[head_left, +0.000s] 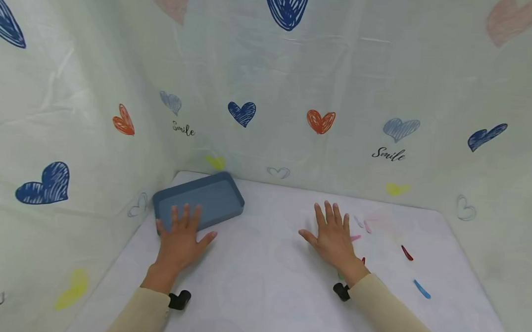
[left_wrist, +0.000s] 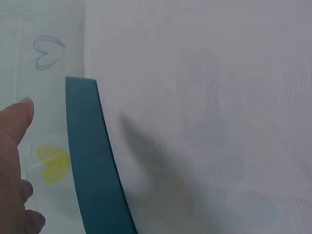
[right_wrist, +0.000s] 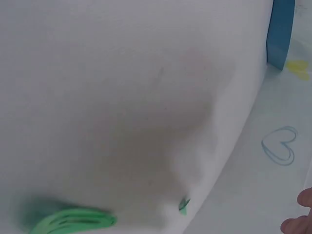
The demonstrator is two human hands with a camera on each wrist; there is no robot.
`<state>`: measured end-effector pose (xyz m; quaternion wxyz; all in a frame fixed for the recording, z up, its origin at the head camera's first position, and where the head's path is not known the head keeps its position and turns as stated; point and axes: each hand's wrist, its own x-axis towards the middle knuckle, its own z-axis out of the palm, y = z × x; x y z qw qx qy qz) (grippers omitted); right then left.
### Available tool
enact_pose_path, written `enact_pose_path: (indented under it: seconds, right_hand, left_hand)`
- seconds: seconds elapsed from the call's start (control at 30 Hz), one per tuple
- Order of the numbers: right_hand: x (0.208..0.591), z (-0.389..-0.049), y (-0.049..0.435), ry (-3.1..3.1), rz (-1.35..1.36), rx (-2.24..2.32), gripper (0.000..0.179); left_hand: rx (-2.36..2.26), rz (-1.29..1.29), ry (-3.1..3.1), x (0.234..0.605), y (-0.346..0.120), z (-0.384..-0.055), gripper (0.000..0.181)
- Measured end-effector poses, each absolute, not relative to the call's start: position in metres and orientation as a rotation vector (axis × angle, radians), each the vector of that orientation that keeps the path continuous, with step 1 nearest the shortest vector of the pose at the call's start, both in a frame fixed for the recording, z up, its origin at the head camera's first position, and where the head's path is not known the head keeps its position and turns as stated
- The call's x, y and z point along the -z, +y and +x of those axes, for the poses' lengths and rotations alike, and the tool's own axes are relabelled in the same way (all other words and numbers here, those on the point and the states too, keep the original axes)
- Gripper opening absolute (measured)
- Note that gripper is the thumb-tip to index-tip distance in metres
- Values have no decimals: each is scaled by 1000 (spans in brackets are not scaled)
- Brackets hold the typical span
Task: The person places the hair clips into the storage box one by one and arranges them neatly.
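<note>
The left hand (head_left: pixel 179 246) is released, its fingers spread over the near side of a shallow, blue-grey rectangular tray (head_left: pixel 215 198); whether they touch it, I cannot tell. The tray stretches ahead of that hand, its bare floor showing beyond the fingertips. The right hand (head_left: pixel 334 238) grasps nothing either: fingers fanned, it hangs above the white desk (head_left: pixel 261 265), casting a shadow.

Small, narrow coloured pieces lie about the right hand. Beside its fingers are a bright pink piece (head_left: pixel 356 238), a pale pink piece (head_left: pixel 368 226) and a whitish piece (head_left: pixel 358 221). A dark red piece (head_left: pixel 407 252) and a slender blue piece (head_left: pixel 422 288) lie farther to its right, while a red piece (head_left: pixel 363 260) and a curved green piece (right_wrist: pixel 73 220) sit close by its wrist.

The likeliest trouble is at that wrist: lowered or swung sideways, the black wrist camera (head_left: pixel 340 291) or cream sleeve (head_left: pixel 389 310) could drag the green, red or blue pieces along. The whitish one, faint against the desk, could be overlooked. Fingers dropped hard onto the tray's near wall might shove or tilt it.
</note>
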<state>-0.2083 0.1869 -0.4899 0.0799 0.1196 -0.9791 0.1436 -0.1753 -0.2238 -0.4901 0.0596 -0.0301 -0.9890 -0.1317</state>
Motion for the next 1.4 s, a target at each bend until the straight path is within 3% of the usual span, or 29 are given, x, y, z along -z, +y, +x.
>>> enact_pose_path:
  seconds: [0.27,0.53,0.8,1.03,1.4]
  right_hand:
    - [491,-238,137,-2972,488,-414,92]
    - [498,-266,68,-3084,645,-417,90]
    - [507,-271,24,-3229,636,-507,96]
    - [511,-238,33,-3192,594,-330,95]
    - [510,-141,93,-3159,361,-567,97]
  left_hand:
    - [532,42,-2976,497,-247,-183,97]
    - [702,231,-3050,509,-257,-195,114]
    - [828,245,-3068,522,-260,-198,117]
    - [824,138,-3126,523,-258,-195,119]
    - [766,-195,-3145,518,-217,-172,119]
